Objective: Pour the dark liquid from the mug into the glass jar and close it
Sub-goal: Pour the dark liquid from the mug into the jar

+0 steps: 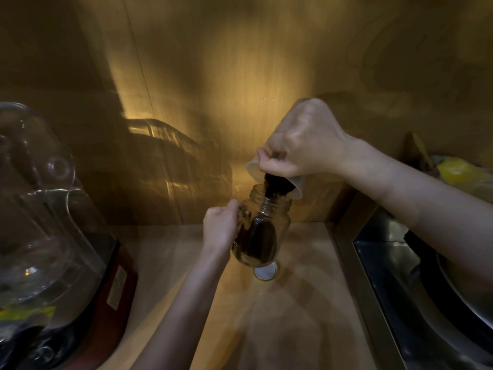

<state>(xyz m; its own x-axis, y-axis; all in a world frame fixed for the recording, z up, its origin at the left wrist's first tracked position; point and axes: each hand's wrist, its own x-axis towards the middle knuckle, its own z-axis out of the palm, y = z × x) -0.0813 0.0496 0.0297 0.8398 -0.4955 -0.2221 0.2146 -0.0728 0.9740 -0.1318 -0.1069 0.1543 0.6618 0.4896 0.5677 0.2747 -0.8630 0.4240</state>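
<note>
The right hand [304, 141] is wrapped closed around a pale beige ceramic mug [277, 172], which is tipped steeply mouth-down over the clear glass jar [266, 222]. A stream of dark liquid [274, 186] runs from the mug rim into the jar's threaded neck; dark liquid already fills much of the jar body. The left hand [222, 227] is closed on the jar's left side and holds it tilted above the light wooden worktop [293, 303]. A round white-lined jar lid [265, 271] lies on the worktop directly below the jar base. At far left stands a clear plastic blender jug on a red base [53, 236]; the label on the red base is too blurred to read. At right, a dark cooktop [400, 276] carries a metal pan [464, 284].
</note>
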